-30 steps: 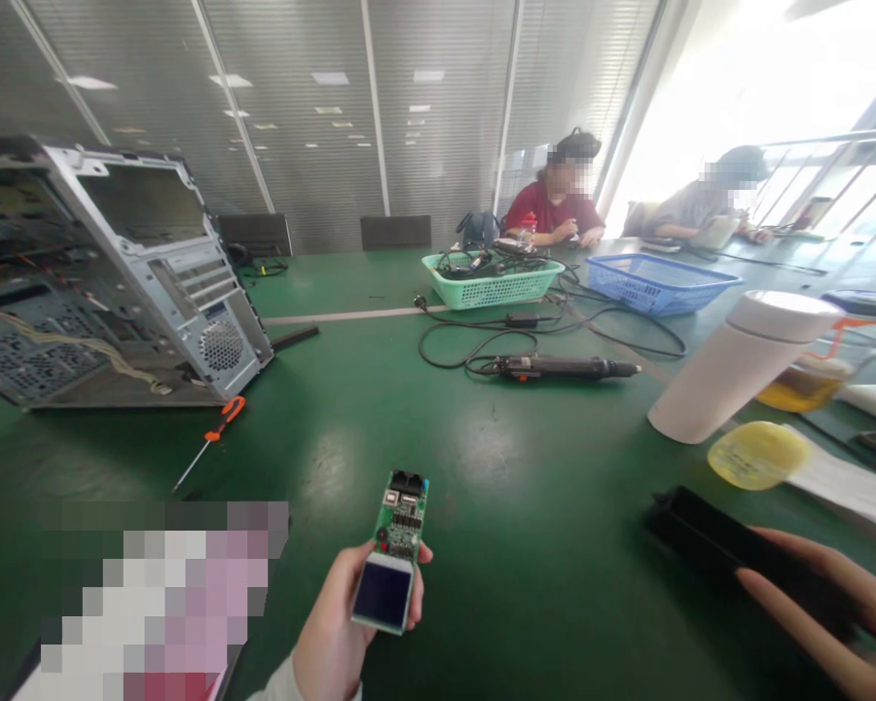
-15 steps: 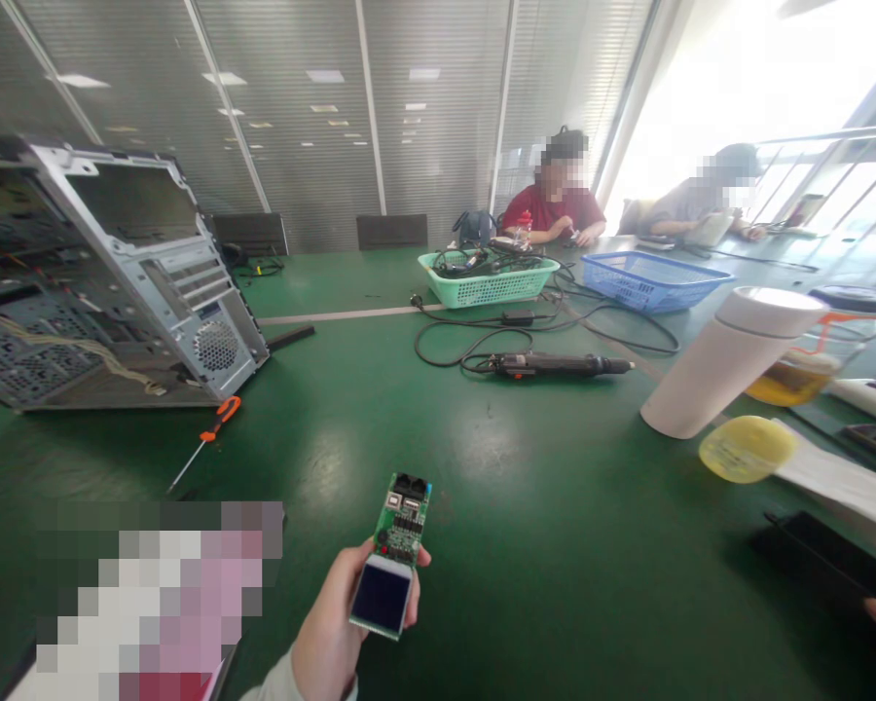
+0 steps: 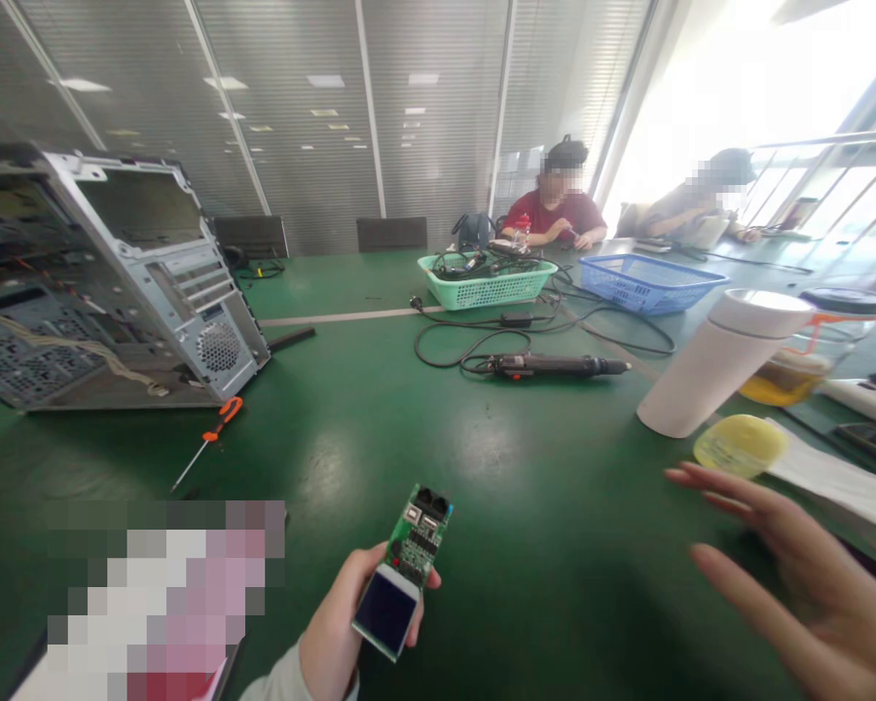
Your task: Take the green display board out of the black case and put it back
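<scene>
A green circuit board [image 3: 415, 545] with a small dark display and black sockets at its far end is gripped in my left hand [image 3: 340, 623], thumb on one side and fingers on the other. The display side faces up, above the table. My right hand [image 3: 795, 584] is in the air at the lower right with fingers apart and nothing in it. Its fingertips are close to a yellow lid-like piece [image 3: 741, 446] and a white sheet [image 3: 839, 477]. The black object seen there before is now mostly hidden behind this hand.
On the green table [image 3: 380, 419] are an opened computer case [image 3: 190, 292], an orange-handled screwdriver [image 3: 215, 428], a corded electric screwdriver [image 3: 555, 367], a green basket [image 3: 489, 287] of cables, a blue basket [image 3: 649, 284], a white tumbler [image 3: 715, 365] and a jug [image 3: 795, 375]. Two people sit across.
My right hand has come in from the right edge, leaving the black object, and is now spread in the air. My left hand has shifted the circuit board slightly right and tilted it.
</scene>
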